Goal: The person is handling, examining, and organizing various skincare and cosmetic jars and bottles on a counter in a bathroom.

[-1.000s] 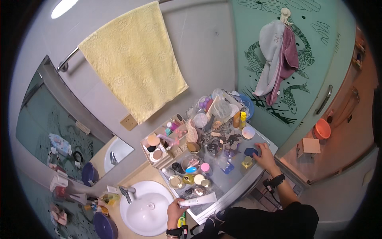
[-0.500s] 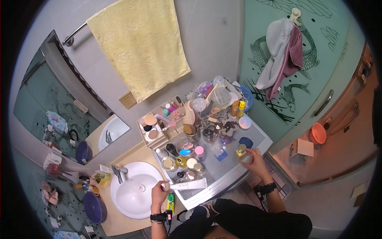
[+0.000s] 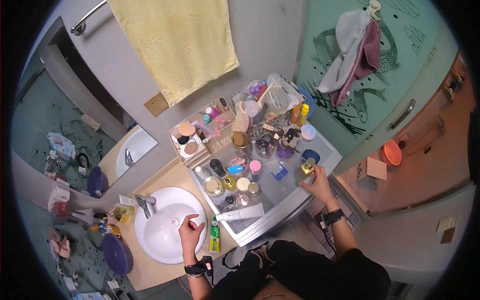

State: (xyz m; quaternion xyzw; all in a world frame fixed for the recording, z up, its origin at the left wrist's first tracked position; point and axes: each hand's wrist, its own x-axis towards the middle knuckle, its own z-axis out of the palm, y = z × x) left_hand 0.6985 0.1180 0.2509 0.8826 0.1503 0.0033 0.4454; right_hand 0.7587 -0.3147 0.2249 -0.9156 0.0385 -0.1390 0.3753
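My right hand (image 3: 320, 186) grips a small yellowish glass bottle (image 3: 308, 166), a perfume bottle by its look, between thumb and fingers. A dark blue oval object (image 3: 309, 156) lies just beyond it on the washing machine top (image 3: 288, 201). Over the front right of the white washbasin (image 3: 150, 232), my left hand (image 3: 190, 233) is empty, its fingers curved and thumb held apart. Right of that hand, a green and yellow toothpaste tube (image 3: 214, 236) lies on the counter. A white tube (image 3: 241, 212) rests across the machine's near left corner.
Several jars and bottles crowd the machine's left side, near a pink-capped bottle (image 3: 255, 170). A beige organizer (image 3: 196, 156) and a pink hairbrush (image 3: 240, 118) stand behind. A purple basin (image 3: 117, 255) is left of the washbasin; a yellow towel (image 3: 175, 47) hangs above.
My left hand has moved left, away from the white tube's end to over the washbasin. My right hand has closed on the small bottle and shifted it slightly. The view has tilted a little.
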